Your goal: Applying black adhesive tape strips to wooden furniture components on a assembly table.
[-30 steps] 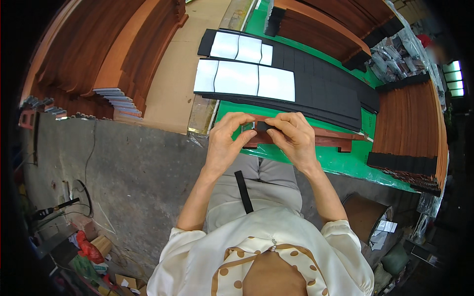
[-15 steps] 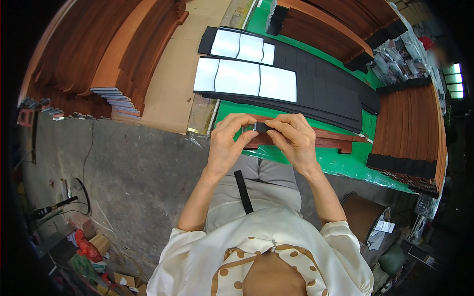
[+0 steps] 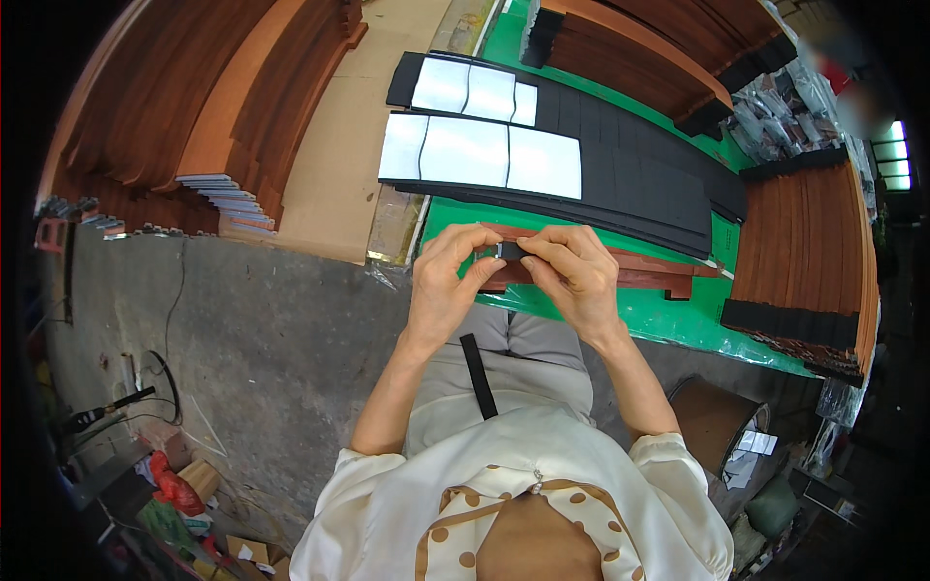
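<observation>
In front of me, both hands meet over the table's near edge at a small black strip (image 3: 511,251) with a pale left end. My left hand (image 3: 438,283) pinches that end between thumb and fingertips. With thumb and index finger, my right hand (image 3: 581,279) grips the strip's right end. Just below and behind the fingers lies a reddish-brown wooden piece (image 3: 644,275) on the green table cover (image 3: 620,315); my hands hide part of it. A longer black strip (image 3: 478,376) rests on my lap.
Beyond my hands lie black sheets (image 3: 644,198), with white glossy panels (image 3: 480,155) on their left part. Stacks of brown wooden slats (image 3: 804,242) stand right, more slats (image 3: 208,126) far left. A brown drum (image 3: 712,426) stands on the floor at right.
Almost nothing differs. Both hands keep their pinch on the small black strip, with only a very slight shift of the fingers.
</observation>
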Motion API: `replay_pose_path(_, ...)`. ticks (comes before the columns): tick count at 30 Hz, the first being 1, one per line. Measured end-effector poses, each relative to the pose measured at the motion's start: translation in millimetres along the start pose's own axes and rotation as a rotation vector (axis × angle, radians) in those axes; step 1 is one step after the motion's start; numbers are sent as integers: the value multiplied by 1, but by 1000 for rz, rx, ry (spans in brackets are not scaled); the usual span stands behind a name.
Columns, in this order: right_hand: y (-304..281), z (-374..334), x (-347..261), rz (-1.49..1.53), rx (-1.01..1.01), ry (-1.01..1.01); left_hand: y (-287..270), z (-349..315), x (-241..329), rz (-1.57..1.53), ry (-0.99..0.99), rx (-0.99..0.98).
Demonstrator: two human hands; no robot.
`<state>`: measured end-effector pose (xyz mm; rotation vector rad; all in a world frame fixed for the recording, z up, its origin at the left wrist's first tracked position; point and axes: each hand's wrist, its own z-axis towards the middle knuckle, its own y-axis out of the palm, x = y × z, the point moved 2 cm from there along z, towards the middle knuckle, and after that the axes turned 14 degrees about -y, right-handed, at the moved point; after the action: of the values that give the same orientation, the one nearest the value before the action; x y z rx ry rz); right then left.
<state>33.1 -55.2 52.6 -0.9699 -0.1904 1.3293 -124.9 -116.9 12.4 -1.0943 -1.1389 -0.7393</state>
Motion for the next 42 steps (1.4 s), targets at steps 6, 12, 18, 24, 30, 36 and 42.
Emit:
replay_pose_path(6,-1,-2,7,37,-39,-17,3,1,3,29,54,16)
replay_pose_path(12,-21,-10,18,326,24,288,3,2,9,160,283,87)
replay_pose_path(18,-11,-13,8,-15,9,-119,7,-1,11,292,418,127)
replay_pose_path(24,-10,-11,-2,-174,-20,-188,9,-6,13,479,473,167)
replay_pose_path(30,-21,-8,17,123,-101,-25,9,-5,16,427,423,107)
replay_pose_path(36,-70,20,100,282,-71,265,-16,22,33,245,181,-153)
replay_pose_path(42,-49,13,143,28,-569,-84,20,97,50,500,216,-422)
